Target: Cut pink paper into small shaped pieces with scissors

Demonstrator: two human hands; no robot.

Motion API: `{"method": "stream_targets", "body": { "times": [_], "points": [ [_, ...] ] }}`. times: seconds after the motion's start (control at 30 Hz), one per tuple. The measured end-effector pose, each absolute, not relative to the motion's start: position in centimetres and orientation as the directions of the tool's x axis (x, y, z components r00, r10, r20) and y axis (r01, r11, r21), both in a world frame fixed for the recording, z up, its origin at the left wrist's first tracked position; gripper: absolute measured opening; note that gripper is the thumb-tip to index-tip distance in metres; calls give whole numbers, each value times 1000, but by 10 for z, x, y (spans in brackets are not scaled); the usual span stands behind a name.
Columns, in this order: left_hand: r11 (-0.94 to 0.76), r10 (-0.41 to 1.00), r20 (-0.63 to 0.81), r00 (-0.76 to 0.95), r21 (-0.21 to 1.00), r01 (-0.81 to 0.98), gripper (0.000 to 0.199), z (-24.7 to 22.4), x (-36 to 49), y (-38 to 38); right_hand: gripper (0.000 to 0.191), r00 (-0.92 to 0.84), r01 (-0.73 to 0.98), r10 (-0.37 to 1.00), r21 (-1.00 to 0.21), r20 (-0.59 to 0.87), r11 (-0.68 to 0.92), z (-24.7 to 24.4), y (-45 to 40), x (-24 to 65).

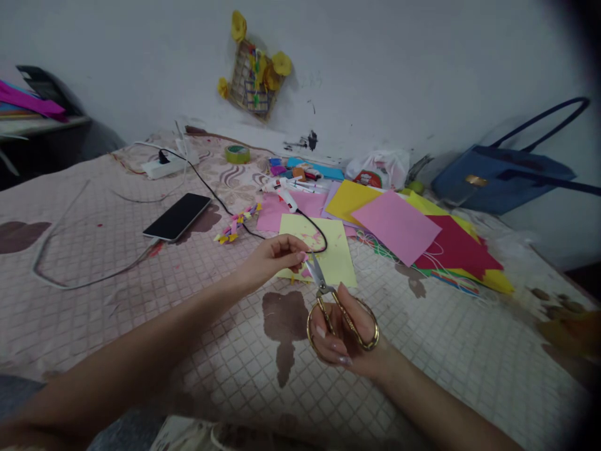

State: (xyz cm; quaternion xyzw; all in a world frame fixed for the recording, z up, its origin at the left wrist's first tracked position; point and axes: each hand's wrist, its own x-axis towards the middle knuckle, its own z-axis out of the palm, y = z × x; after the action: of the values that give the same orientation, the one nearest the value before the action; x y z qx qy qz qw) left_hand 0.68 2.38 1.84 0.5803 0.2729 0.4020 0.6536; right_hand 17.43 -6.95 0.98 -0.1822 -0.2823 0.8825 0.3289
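Note:
My left hand (282, 254) pinches a small piece of pink paper (304, 257), most of it hidden by the fingers. A pair of gold-handled scissors (323, 289) is in my right hand (347, 332), with fingers through the loops and blades slightly apart. The blade tips meet the pink piece at my left fingertips. Behind and below both hands lies a pale yellow sheet (340, 244) strewn with tiny pink scraps. A white glue gun (287, 199) rests beyond it, its black cord curving over the sheet.
Coloured sheets (399, 225) spread to the right with white string. On the left are a phone (177, 216) on a cable and a power strip (164, 164). A colourful paper garland (238, 222), tape roll (237, 154) and blue handbag (502, 172) lie further back.

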Motion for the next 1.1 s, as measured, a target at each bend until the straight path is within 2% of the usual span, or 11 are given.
{"method": "stream_targets", "body": {
  "times": [0.13,0.37,0.5,0.7,1.1],
  "points": [
    [43,839,85,537,974,-222,27,19,7,23,65,-704,-469,694,-635,-151,-614,9,-69,174],
    [140,781,-14,625,978,-154,27,21,5,23,62,-615,-389,752,-739,-236,-550,3,-72,174],
    [151,770,-6,638,973,-173,28,20,4,23,58,-546,-334,794,-800,-267,-499,1,-75,172],
    [161,749,-10,662,973,-167,29,20,2,26,53,-525,-334,814,-819,-250,-467,1,-76,172],
    [156,707,-15,707,978,-136,28,18,-3,31,49,-423,-139,858,-915,-291,-378,10,-81,172]
  ]
}}
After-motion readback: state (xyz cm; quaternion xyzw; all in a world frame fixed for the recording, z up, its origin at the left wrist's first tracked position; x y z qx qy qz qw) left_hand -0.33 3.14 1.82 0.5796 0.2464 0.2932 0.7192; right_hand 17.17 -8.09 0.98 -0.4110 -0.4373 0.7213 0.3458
